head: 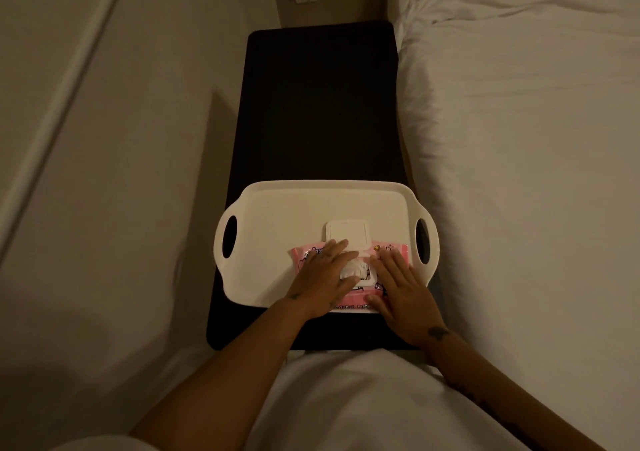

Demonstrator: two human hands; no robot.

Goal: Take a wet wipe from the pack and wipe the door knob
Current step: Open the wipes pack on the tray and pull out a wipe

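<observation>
Here, low in the frame's centre, the right hand [401, 286] lies flat, fingers spread, on the pink pack [353, 300]; the left hand [320, 279] pinches the wipe [353, 270]. Best press the pack and pull straight up. Beyond, the lid [349, 235] lies open on the tray [277, 208]. No door knob shows.

1. The pack [349, 279] is pink with white cartoon figures and white lettering along its near edge.
2. Its flip lid [348, 233] is plain white, as is the wet wipe [353, 270] at the opening.
3. The tray [277, 215] is plain cream-white.
4. The bench top [318, 104] under it is matte black.
5. The bedding [519, 121] on the right is white, unpatterned.
6. The floor [121, 173] on the left is pale beige.
</observation>
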